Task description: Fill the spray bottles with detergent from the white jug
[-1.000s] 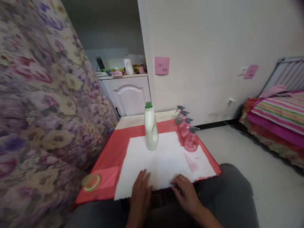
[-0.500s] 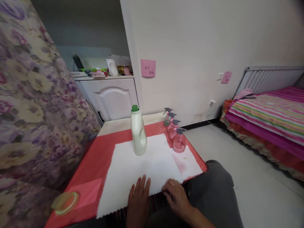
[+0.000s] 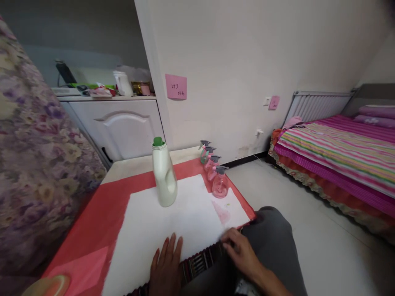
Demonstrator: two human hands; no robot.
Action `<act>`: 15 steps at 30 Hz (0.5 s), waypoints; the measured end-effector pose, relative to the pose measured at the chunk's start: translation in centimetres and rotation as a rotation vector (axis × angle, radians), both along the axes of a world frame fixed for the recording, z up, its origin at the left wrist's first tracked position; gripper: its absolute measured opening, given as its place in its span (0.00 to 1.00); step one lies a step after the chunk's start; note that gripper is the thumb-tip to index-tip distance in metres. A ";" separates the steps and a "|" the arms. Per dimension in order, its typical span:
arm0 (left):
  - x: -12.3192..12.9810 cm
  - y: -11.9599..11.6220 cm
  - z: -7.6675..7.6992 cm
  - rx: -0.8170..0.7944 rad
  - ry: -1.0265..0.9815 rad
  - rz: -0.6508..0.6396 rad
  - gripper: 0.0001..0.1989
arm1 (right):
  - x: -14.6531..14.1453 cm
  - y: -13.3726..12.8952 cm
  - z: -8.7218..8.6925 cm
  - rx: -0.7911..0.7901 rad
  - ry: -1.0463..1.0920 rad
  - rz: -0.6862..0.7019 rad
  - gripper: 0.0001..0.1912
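My left hand (image 3: 166,263) lies flat near the front edge of a large white cloth (image 3: 154,226), fingers spread. To its right my right hand (image 3: 242,250) is curled with fingers pressed together at the cloth's front right corner, by a dark patterned strip (image 3: 200,262); what its fingers pinch is too small to make out. A pale green bottle (image 3: 165,176) with a green top stands upright on the back of the cloth. Several pink and green spray bottles with grey heads, the nearest a pink one (image 3: 220,187), stand in a row along the right side.
Beneath the cloth is a red table cover (image 3: 92,213). A pink sheet (image 3: 83,269) and a yellowish round object (image 3: 51,285) lie front left. A stained white cloth (image 3: 236,205) is at the right edge, beside a grey-clothed knee (image 3: 274,230). A bed (image 3: 333,152) stands right.
The view has turned right, so the scene sits further left. My right hand has moved right along the cloth's front edge, away from my left hand, which stays flat.
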State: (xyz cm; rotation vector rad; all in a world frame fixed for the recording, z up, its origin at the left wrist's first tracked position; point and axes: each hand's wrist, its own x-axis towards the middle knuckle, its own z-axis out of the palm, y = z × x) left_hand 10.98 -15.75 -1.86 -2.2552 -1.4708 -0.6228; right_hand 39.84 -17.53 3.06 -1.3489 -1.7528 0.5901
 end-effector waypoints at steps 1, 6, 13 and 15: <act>0.1 0.0 0.0 -0.017 -0.030 0.004 0.40 | 1.5 0.4 0.7 -0.020 -0.049 -0.108 0.07; 0.5 -0.2 0.2 -0.105 -0.132 0.003 0.34 | 9.9 3.2 2.6 -0.118 -0.164 -0.385 0.13; 0.6 -0.2 1.0 -0.061 -0.098 -0.009 0.39 | 12.7 6.3 2.2 -0.383 -0.301 -0.354 0.17; 0.6 -0.3 1.0 -0.054 -0.113 -0.013 0.40 | 12.7 7.1 2.3 -0.449 -0.327 -0.314 0.16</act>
